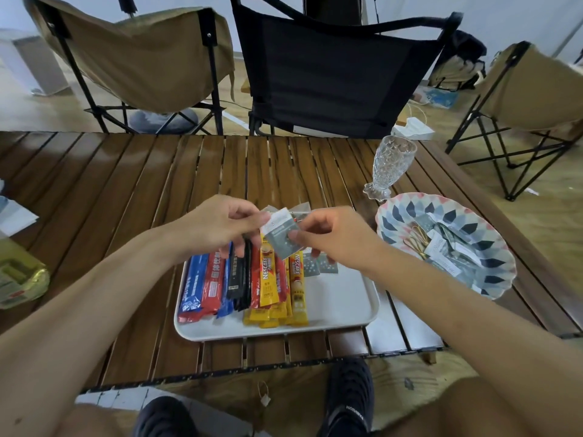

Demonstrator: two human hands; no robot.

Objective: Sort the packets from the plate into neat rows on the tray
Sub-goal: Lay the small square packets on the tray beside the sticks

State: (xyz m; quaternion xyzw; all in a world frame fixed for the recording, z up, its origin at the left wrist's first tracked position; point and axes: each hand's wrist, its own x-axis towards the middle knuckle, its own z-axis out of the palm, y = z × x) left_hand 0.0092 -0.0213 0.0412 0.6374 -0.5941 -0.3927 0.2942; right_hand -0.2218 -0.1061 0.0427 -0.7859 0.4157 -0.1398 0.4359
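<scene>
Both hands are up over the far end of the tray [347, 310], sharing one small grey packet [280, 239]. Left hand [220, 225] pinches its upper left corner, thumb against fingertips. Right hand [331, 238] pinches the lower right edge, thumb on the face, other fingers curled under. Packet is tilted and clear of the tray. A couple of pale packet edges show just behind it; cannot tell which hand has them.

Tray is white and sits on the bench [126, 184], near its front edge. Laid lengthwise on it, left to right: blue sticks [192, 288], red stick [213, 279], black sticks [239, 279], yellow Nescafe sticks [268, 279] overlapping several deep, then spotted grey packets [326, 265] at the right end of the row, partly under the right hand.

Patterned plate [498, 257] is just right of the tray, with a loose pile of packets [448, 247] in its middle. Cut-glass goblet [391, 165] stands upright just behind the plate. Yellow-green bag [19, 272] is at the bench's left edge. Folding chairs beyond the bench: tan chair [142, 58], black chair [331, 67], second tan chair [536, 89] off right.
</scene>
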